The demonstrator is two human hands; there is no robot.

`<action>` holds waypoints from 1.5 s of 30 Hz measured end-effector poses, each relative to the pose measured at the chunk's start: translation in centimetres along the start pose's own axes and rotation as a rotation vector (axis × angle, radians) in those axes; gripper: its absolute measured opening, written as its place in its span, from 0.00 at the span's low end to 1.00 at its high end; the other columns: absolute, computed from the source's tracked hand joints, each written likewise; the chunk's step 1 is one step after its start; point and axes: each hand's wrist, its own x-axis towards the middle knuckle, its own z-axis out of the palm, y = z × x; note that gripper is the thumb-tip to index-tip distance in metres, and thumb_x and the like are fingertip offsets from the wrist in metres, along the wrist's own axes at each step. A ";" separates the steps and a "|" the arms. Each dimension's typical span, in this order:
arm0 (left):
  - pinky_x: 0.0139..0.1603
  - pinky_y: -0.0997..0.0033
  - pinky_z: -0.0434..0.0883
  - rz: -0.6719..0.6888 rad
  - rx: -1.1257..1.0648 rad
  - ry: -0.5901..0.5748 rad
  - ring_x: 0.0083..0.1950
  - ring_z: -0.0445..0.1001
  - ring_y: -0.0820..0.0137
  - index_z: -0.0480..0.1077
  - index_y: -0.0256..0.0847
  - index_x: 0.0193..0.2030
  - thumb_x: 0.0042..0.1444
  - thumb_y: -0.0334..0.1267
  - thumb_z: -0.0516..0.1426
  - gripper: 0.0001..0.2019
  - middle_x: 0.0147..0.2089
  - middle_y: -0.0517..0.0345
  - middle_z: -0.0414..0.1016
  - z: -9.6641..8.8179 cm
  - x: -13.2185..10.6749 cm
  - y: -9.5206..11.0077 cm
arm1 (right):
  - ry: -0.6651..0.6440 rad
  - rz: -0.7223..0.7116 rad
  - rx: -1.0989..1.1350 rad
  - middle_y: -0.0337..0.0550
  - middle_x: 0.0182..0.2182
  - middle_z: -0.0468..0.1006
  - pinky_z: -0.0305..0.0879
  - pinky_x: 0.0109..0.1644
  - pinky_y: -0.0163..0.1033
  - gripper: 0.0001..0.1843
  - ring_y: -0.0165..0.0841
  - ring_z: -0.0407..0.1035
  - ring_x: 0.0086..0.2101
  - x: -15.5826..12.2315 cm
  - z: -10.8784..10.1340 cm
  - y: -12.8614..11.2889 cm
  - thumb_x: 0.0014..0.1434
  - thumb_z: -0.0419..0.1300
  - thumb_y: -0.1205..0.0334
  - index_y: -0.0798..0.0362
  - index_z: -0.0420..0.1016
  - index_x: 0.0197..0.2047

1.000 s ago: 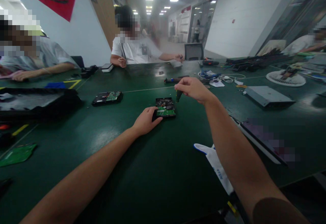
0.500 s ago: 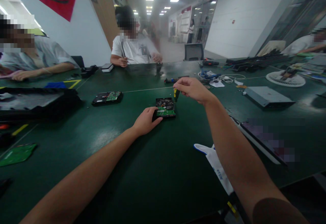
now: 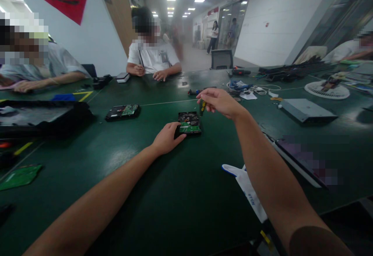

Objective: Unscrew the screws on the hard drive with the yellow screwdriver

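A hard drive point(image 3: 190, 127) lies on the green table with its circuit board facing up. My left hand point(image 3: 167, 138) grips its left side, thumb along the near edge and fingers over the left edge. In my right hand point(image 3: 218, 101) is a small yellow-and-black screwdriver point(image 3: 203, 107), pinched at the top and pointing down by the drive's far right corner. Whether its tip touches the drive I cannot make out. Farther left rests a second hard drive point(image 3: 122, 112). Behind my right hand lies a dark tool point(image 3: 193, 92), partly covered by the fingers.
A grey metal box point(image 3: 308, 110), a flat panel point(image 3: 300, 159) and a tangle of cables point(image 3: 241, 86) are on the right. Under my right forearm lies a white glove point(image 3: 247, 188). A black tray point(image 3: 43, 118) stands at left. Across the table sits a person point(image 3: 154, 56).
My right fingers have shifted on the screwdriver, which has moved slightly right. My left hand and the hard drive stay put. The person opposite has lowered a hand to the table.
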 end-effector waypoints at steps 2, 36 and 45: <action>0.67 0.51 0.69 -0.002 -0.005 -0.003 0.67 0.69 0.53 0.64 0.38 0.68 0.67 0.53 0.58 0.29 0.65 0.42 0.72 0.0 0.0 0.0 | 0.046 -0.007 -0.062 0.43 0.33 0.80 0.58 0.24 0.34 0.11 0.27 0.66 0.26 -0.1 0.0 -0.2 0.66 0.66 0.53 0.52 0.77 0.39; 0.68 0.51 0.69 -0.020 -0.016 -0.007 0.68 0.69 0.53 0.64 0.39 0.68 0.66 0.54 0.58 0.30 0.65 0.42 0.71 0.1 0.0 -0.2 | -0.029 0.017 0.006 0.46 0.41 0.83 0.60 0.23 0.33 0.13 0.26 0.68 0.26 -0.2 0.0 -0.4 0.70 0.62 0.50 0.52 0.80 0.44; 0.68 0.50 0.69 -0.014 -0.024 -0.013 0.68 0.69 0.53 0.64 0.40 0.68 0.66 0.54 0.58 0.29 0.65 0.42 0.72 -0.1 0.0 0.0 | 0.049 0.037 -0.069 0.44 0.35 0.82 0.59 0.24 0.35 0.12 0.27 0.66 0.24 -0.1 -0.1 -0.3 0.64 0.69 0.52 0.51 0.76 0.36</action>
